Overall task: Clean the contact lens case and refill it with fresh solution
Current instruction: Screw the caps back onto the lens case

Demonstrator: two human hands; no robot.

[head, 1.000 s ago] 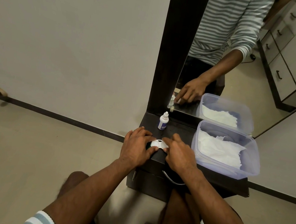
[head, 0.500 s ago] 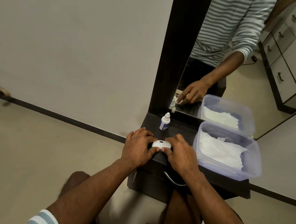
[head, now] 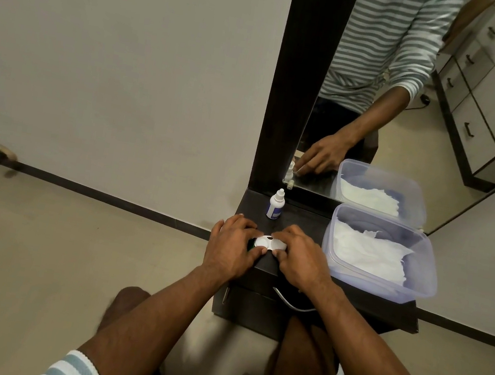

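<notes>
- far left of the frame, a small door stopper sits low on the wall above the dark skirting line, well apart from everything else.
- lower centre, the left hand rests on the front edge of the dark desk, its fingers curled over the left end of the contact lens case and its thumb pressed on the case's near side.
- a bit of green shows at the case's left end, just under the left fingers.
- the white case lies flat at the desk's front edge, between the two hands, with a small dark spot on its top.
- above it, toward the back of the desk, a small white solution bottle stands upright with its cap on, near the mirror.
- the right hand grips the case's right end, fingers curled on top and thumb on the near side.
- right of centre, a clear plastic tub sits on the desk, with white tissue crumpled inside.
</notes>
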